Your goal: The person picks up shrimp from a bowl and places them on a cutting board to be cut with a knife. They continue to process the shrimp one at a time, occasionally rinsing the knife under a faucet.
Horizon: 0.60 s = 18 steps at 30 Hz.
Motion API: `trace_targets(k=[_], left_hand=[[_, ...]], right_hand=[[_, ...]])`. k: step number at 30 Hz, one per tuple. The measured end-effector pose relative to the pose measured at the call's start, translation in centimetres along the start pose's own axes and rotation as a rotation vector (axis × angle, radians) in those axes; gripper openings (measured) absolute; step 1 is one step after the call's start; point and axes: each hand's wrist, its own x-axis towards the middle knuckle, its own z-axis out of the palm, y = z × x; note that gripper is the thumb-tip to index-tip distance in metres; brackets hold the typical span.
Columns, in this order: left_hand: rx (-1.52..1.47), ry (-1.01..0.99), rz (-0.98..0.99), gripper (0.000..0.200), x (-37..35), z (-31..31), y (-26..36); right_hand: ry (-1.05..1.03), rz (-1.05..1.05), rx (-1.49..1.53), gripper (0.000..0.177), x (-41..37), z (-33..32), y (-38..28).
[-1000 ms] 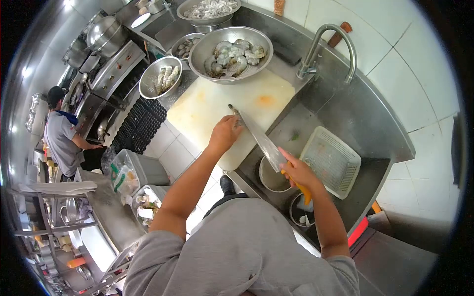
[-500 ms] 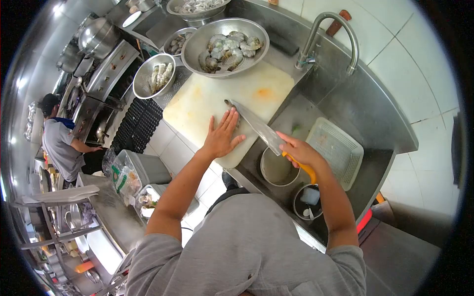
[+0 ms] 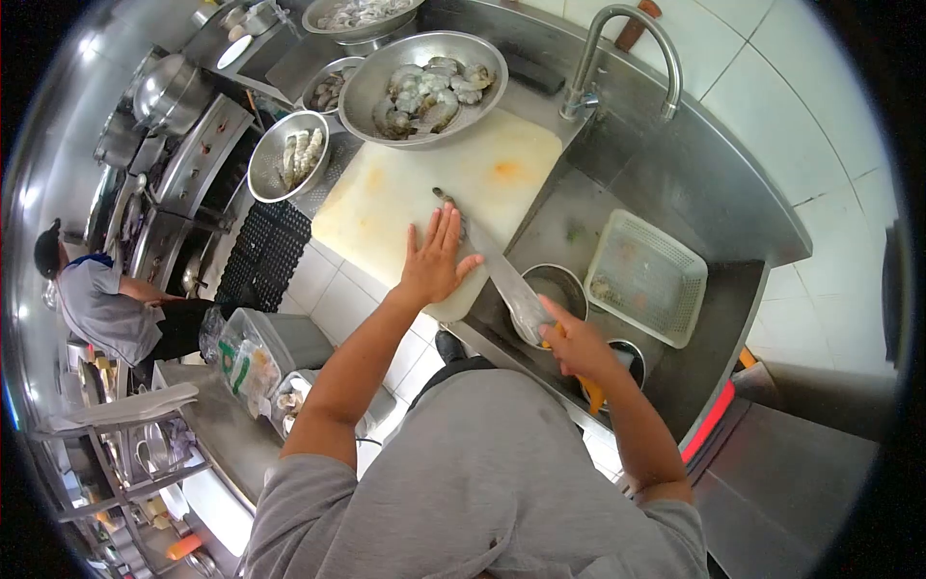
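Note:
On the white cutting board lies a shrimp, mostly covered by my left hand, which rests on it with its fingers stretched out flat. My right hand is wrapped round the yellow handle of a large knife. The blade points up and left, with its tip beside the fingers of my left hand at the shrimp. Behind the board stands a large metal colander holding several shrimp. A smaller colander at its left holds pale shrimp in a row.
At the right is a sink with a faucet, a perforated plastic basket and a metal pot. Another colander stands at the back. Grey bins are at the left, with a co-worker beyond them.
The knife and my right hand have shifted down and slightly left, the blade drawn back along the shrimp. My left hand stays flat on it. The view has shifted slightly.

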Motion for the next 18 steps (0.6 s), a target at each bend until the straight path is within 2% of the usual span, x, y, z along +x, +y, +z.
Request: trace_targets(k=[4,7,10,13,16,18], left_hand=[[0.012,0.009,0.001,0.089,0.0,-0.2,0.1],[-0.001,0.022,0.002,0.09,-0.1,-0.1,0.1],[-0.026,0.005,-0.006,0.09,0.0,-0.5,0.3],[-0.052,-0.036,-0.02,0.089,-0.1,-0.9,0.4],[-0.057,-0.01,-0.026,0.088,-0.1,-0.7,0.5],[-0.055,0.018,-0.035,0.087,-0.1,-0.5,0.5]], right_hand=[[0.064,0.0,-0.013,0.058,-1.2,1.8,0.1],[0.022,0.045,-0.101,0.057,-2.2,1.9,-1.0],[0.075,0.016,-0.062,0.057,-2.6,2.6,-0.7],[0.161,-0.12,-0.243,0.057,-2.0,3.7,1.6],[0.116,-0.073,-0.207,0.057,-2.8,4.0,1.5],[0.037,-0.065,-0.318,0.057,-4.7,3.1,0.3]])
